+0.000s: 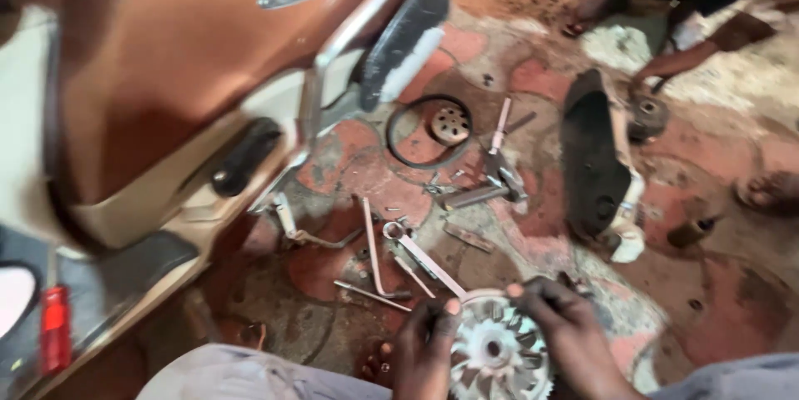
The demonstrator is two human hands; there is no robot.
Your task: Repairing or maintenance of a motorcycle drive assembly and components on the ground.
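Finned pulley (498, 352) sat low centre, gripped by L hand (424, 350) & R hand (566, 333), fingers curled on its rim; spanner (423, 257) lay just behind on floor (716, 283).

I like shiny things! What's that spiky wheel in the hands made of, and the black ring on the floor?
The finned wheel looks like bare cast metal: pale silver-grey with dull shine. The black ring seems to be rubber: thin, matte, slightly uneven loop, though blur leaves that uncertain.
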